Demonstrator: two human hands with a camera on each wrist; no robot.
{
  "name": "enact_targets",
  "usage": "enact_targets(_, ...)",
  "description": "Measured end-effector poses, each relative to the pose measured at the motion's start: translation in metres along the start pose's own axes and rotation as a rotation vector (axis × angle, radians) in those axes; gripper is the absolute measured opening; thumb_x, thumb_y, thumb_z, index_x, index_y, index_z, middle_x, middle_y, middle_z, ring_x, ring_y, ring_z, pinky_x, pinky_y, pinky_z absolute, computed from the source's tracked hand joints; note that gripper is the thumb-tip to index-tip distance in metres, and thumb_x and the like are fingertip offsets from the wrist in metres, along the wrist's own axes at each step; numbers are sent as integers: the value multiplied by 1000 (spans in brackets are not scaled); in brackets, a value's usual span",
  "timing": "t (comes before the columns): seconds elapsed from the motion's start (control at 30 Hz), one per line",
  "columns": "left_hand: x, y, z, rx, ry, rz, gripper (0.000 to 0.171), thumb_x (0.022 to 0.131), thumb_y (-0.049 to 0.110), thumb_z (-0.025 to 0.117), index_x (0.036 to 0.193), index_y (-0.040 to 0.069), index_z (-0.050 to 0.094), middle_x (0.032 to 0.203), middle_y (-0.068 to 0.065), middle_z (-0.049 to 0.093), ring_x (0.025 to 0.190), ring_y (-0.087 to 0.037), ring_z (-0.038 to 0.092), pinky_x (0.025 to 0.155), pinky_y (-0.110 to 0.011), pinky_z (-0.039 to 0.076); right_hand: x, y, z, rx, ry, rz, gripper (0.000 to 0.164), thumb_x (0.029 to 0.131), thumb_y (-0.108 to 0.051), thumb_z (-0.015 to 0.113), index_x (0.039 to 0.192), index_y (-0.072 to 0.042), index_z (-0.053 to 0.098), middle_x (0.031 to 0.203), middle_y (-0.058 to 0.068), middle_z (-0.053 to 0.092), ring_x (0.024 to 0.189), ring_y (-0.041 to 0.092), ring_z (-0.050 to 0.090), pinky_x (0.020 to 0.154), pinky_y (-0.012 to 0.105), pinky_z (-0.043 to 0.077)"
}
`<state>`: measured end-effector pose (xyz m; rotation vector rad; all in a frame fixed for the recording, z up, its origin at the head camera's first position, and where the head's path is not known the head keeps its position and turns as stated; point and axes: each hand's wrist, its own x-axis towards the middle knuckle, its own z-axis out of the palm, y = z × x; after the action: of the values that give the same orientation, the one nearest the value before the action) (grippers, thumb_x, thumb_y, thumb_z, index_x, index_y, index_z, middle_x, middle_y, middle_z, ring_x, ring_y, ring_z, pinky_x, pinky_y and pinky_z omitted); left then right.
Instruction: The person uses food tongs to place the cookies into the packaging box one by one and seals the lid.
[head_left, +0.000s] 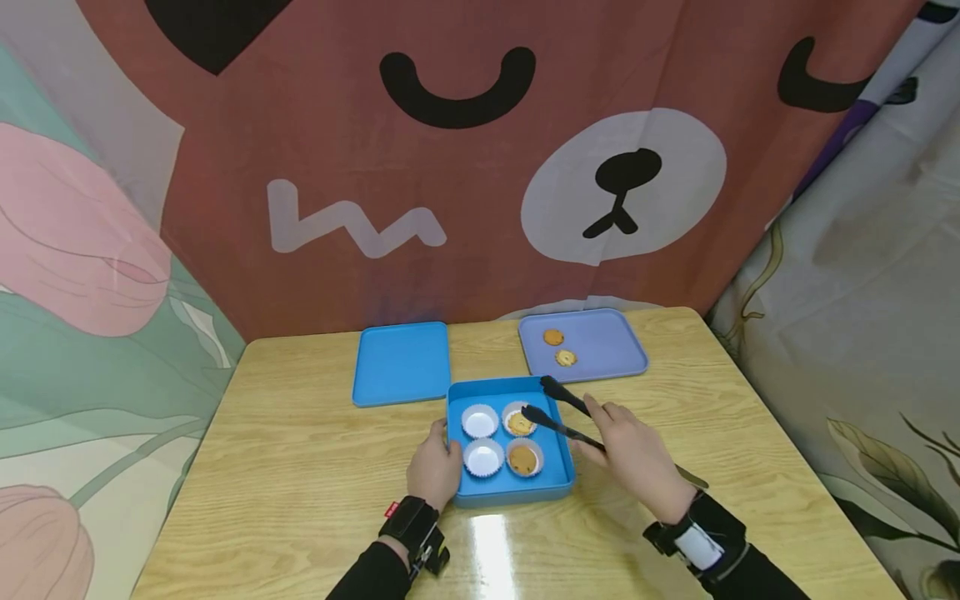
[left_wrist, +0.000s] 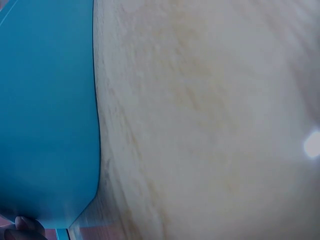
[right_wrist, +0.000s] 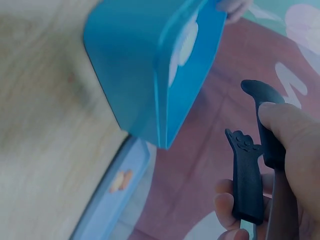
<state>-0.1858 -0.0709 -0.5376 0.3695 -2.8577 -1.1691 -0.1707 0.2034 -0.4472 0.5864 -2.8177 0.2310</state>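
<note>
My left hand (head_left: 435, 468) grips the left wall of a deep blue box (head_left: 557, 467), thumb at its rim. In the left wrist view only fingertips (left_wrist: 29, 225) show beside the box's side. My right hand (head_left: 636, 454) holds black-tipped tongs (head_left: 558, 427), their tips spread apart over the box's right side. Inside the box are several white paper cups. Two on the left, a rear cup (head_left: 480, 421) and a front cup (head_left: 483, 457), hold nothing. A pale cookie (head_left: 519, 424) lies in the back right cup, partly behind the tongs, and a browner cookie (head_left: 522, 459) in the front right one.
Behind the box to the right, a lavender tray (head_left: 611, 346) carries a brown cookie (head_left: 553, 337) and a paler cookie (head_left: 566, 357). A flat blue tray (head_left: 402, 364) lies at the back left. Printed curtains (head_left: 480, 283) hang along the wooden table's (head_left: 300, 467) rear edge.
</note>
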Motion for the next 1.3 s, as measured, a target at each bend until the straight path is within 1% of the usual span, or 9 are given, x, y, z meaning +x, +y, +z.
enact_targets(0.13,1,-1,1,-4,-5,-1,43,89,23,48,129,8,48,54,-1,46,49,-15,46,42,-31,30,9,11,-4,-5,33,22,70,77,-43,67,128,1,48,99,18,60,84,29,59,58,39,50)
enact_targets(0.2,1,-2,1,-5,-3,0,43,89,23,49,129,8,48,57,-2,51,51,-15,50,43,-31,33,14,17,-5,-12,53,27,70,77,-42,68,129,2,47,99,19,59,85,31,59,58,40,49)
enact_targets(0.3,1,-3,1,-1,1,5,42,89,23,50,128,8,49,67,-6,61,57,-17,56,45,-32,38,23,26,-6,-28,95,26,72,78,-42,67,128,4,47,99,21,59,84,33,59,58,41,49)
enact_targets(0.37,2,-3,1,4,11,9,41,88,23,50,127,8,50,77,-9,65,61,-18,60,47,-32,41,29,32,-6,-32,125,27,72,77,-42,67,128,5,48,97,22,59,79,32,59,53,40,48)
enact_targets(0.5,1,-3,1,3,20,15,41,88,23,51,126,8,51,90,-14,67,67,-22,63,50,-35,45,41,45,-4,-30,175,29,72,77,-42,68,125,8,48,93,24,59,72,32,58,49,38,46)
enact_targets(0.63,1,-2,1,3,21,17,40,88,22,51,126,8,51,94,-15,67,69,-23,63,53,-37,46,53,57,-2,-28,192,41,71,77,-38,70,124,10,48,92,26,59,68,32,57,47,39,45)
enact_targets(0.77,1,-2,2,6,19,16,40,88,22,50,126,8,51,95,-15,67,70,-24,64,56,-39,48,64,67,2,-27,168,75,72,77,-38,70,125,10,47,96,29,59,74,37,59,48,42,46)
enact_targets(1.03,1,-4,4,5,16,2,41,89,24,49,127,9,50,99,-14,66,77,-25,64,63,-42,49,78,82,16,-15,47,161,72,82,-41,63,129,10,43,107,32,56,88,41,57,59,47,48)
enact_targets(1.3,3,-4,5,11,20,3,41,88,24,50,127,9,51,99,-15,66,76,-25,64,63,-42,49,89,93,32,-22,-30,223,75,83,-45,60,130,10,41,111,32,53,92,41,56,63,48,48)
